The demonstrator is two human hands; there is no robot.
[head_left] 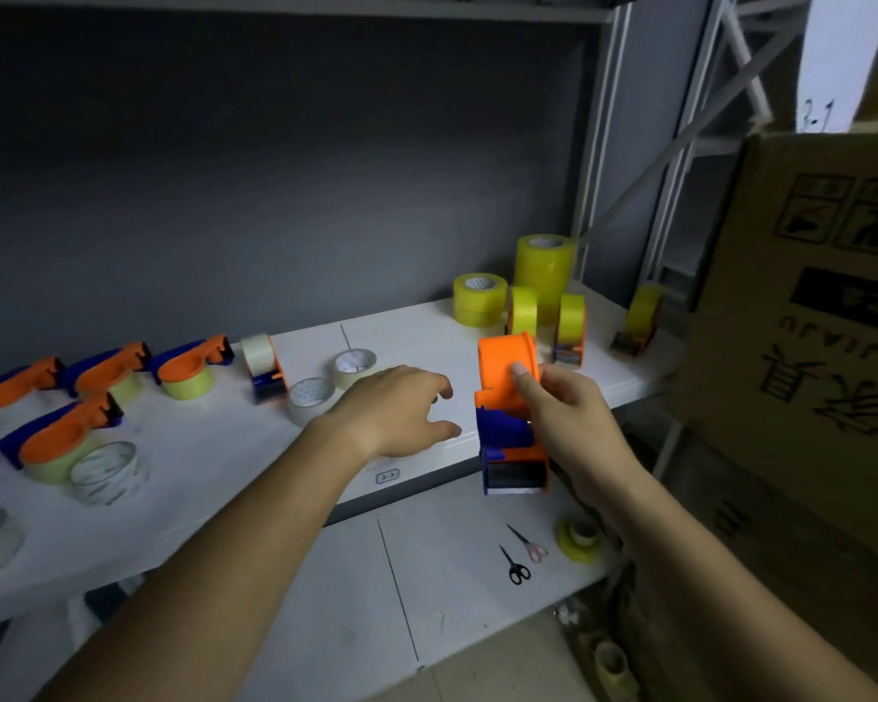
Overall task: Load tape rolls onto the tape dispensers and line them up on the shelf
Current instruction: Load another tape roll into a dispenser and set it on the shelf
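My right hand [563, 412] grips an orange and blue tape dispenser [510, 412] and holds it upright in the air above the front edge of the white shelf [416, 336]. My left hand [401, 407] hovers open over the shelf, fingers spread, just left of the dispenser. Two pale tape rolls [313, 397] [356, 366] lie flat on the shelf behind that hand. Several loaded dispensers [183, 369] lie in rows at the left. Yellow tape rolls [480, 298] and loaded dispensers [571, 329] stand at the back right.
A clear tape roll [107, 471] lies near the shelf's front left. On the lower shelf are two pairs of scissors [520, 554] and a small yellow roll [581, 539]. A large cardboard box [807, 347] stands close on the right.
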